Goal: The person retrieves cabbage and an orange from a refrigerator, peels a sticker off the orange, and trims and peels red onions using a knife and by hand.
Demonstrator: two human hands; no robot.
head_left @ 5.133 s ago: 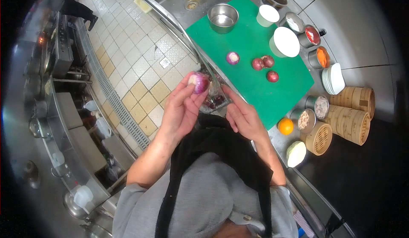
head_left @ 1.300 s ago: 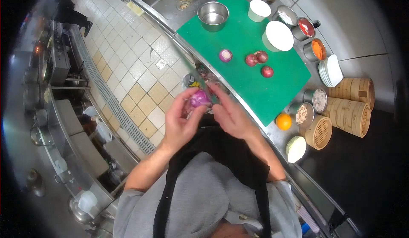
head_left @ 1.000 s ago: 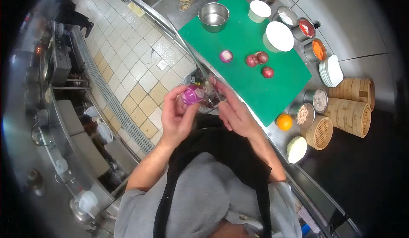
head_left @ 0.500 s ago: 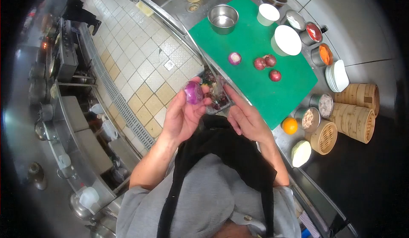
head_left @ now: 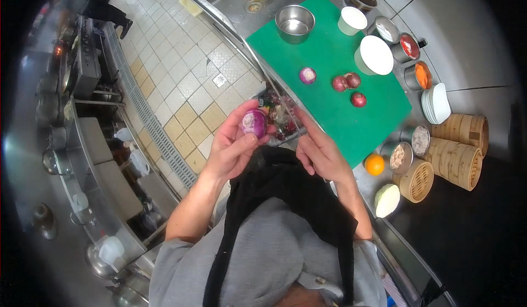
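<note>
Looking down from head height, we see a left hand gripping a purple onion, its pale, roughened end turned up between fingers and thumb. The onion is off the worktop, over the floor side of its edge. Just beside it, the right hand is curled around a long, thin knife, index finger stretched forward; the palm hides the handle from us. Beneath the blade we make out dark red scraps in a container.

To the right of the hands lies a green cutting board. On it we find one onion with a pale cut end, three whole red onions, two of them touching, a metal bowl and two white bowls. Near the board's lower corner sit an orange and a pale cabbage piece.
</note>
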